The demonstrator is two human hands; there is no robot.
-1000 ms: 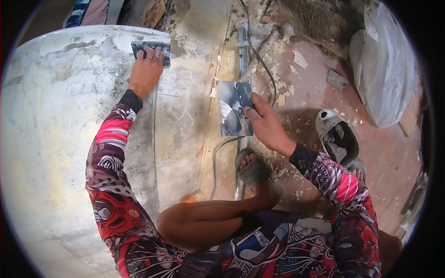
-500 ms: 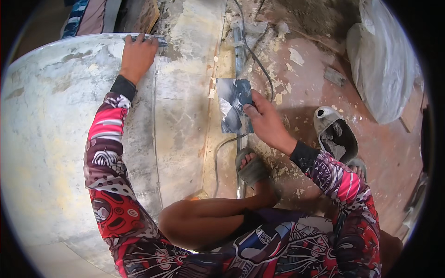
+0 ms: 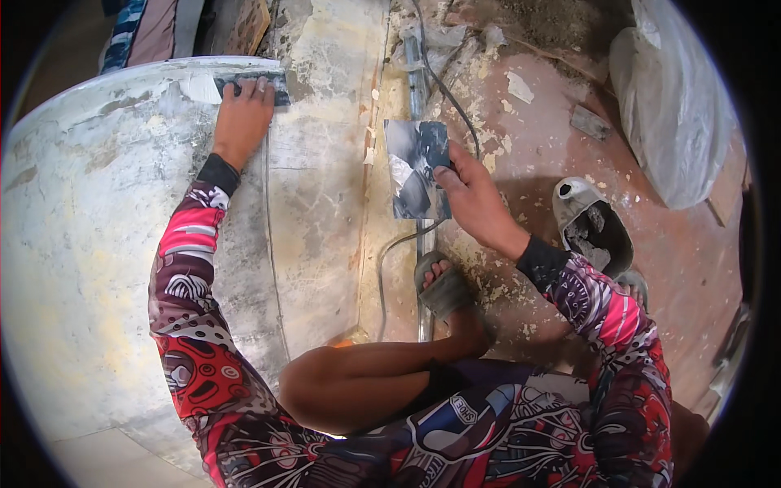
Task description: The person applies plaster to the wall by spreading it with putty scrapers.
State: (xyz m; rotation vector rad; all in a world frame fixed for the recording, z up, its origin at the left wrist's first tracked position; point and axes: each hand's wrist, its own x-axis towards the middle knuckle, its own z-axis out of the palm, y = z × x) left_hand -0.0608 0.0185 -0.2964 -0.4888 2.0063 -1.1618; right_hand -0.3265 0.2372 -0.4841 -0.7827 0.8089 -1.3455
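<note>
My left hand reaches up to the far rim of a large pale curved shell, pressing a dark flat scraper blade against a patch of white filler there. My right hand holds a flat square plate smeared with grey and white putty, out over the floor beside the shell. My bent leg and sandalled foot rest below the plate.
A cut-open plastic jug holding grey paste stands on the reddish dusty floor at the right. A clear plastic bag lies at the upper right. A metal pipe and a dark cable run along the floor by the shell's edge.
My left hand slid the scraper up to the shell's rim and now sits slightly lower and to the right. The right hand kept the putty plate nearly still.
</note>
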